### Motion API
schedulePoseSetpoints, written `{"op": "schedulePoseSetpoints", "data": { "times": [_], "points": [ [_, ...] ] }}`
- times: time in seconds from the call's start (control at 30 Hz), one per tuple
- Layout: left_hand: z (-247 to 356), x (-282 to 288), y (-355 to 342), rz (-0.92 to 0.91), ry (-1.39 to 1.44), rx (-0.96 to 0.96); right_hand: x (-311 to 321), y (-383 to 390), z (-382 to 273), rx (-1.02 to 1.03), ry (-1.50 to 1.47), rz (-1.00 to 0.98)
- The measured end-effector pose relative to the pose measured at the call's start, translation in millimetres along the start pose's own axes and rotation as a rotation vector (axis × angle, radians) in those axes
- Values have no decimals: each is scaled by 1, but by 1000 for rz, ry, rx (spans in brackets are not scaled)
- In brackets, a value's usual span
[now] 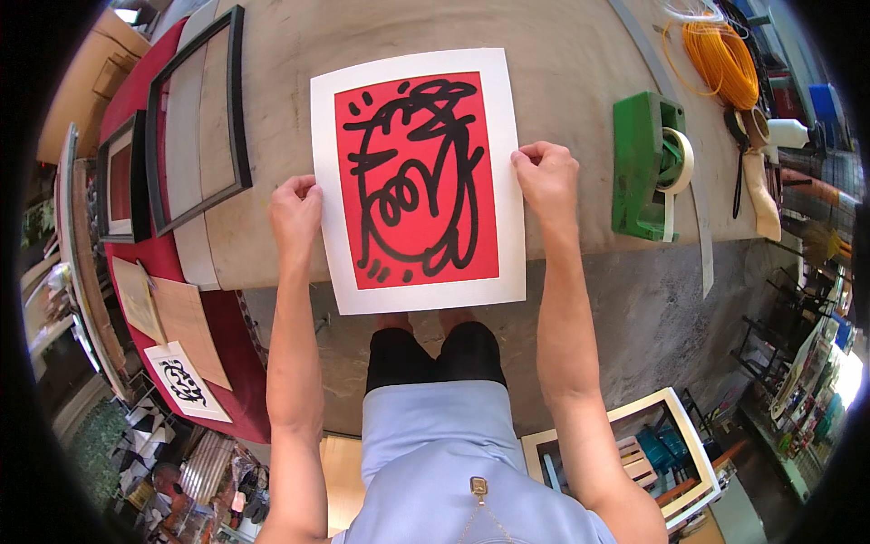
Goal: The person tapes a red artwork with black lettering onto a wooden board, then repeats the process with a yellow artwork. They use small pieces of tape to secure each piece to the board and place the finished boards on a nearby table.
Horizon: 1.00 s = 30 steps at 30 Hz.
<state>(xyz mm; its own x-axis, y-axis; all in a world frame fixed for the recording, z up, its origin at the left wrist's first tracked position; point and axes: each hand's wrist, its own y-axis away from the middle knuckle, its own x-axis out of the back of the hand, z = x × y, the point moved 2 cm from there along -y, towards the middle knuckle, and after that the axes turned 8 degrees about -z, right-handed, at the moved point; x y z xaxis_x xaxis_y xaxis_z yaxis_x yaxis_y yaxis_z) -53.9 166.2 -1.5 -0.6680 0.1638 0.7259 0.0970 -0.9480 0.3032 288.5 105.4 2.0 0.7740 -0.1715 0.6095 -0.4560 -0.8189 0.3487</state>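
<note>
Between my hands is a matted picture (417, 181), a red sheet with thick black brush lines inside a white mat border. My left hand (295, 216) pinches the mat's left edge, and my right hand (547, 181) pinches its right edge a little higher up. The picture faces up and overlaps the front edge of the beige worktable (435, 27). Its lower part reaches over my legs. Whether its upper part touches the tabletop, I cannot tell.
Left lie a large black frame (237, 109), a smaller black frame (138, 181) and a black-and-white print (188, 385). On the right stand a green tape dispenser (630, 168), a long metal ruler (700, 218) and an orange cord coil (720, 63). A cream frame (698, 444) leans behind my right arm.
</note>
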Motion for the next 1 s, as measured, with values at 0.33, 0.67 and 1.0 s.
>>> {"op": "schedulePoseSetpoints", "data": {
  "times": [0.33, 0.67, 1.0],
  "points": [
    [14, 18, -23, -94, 225, -82, 7, 73, 38, -152, -593, -23],
    [111, -17, -100, -615, -166, -538, -83, 226, 54, -434, -1433, 67],
    [127, -88, -105, -548, -299, -838, -92, 236, 65, -602, -1261, -77]
  ]
}}
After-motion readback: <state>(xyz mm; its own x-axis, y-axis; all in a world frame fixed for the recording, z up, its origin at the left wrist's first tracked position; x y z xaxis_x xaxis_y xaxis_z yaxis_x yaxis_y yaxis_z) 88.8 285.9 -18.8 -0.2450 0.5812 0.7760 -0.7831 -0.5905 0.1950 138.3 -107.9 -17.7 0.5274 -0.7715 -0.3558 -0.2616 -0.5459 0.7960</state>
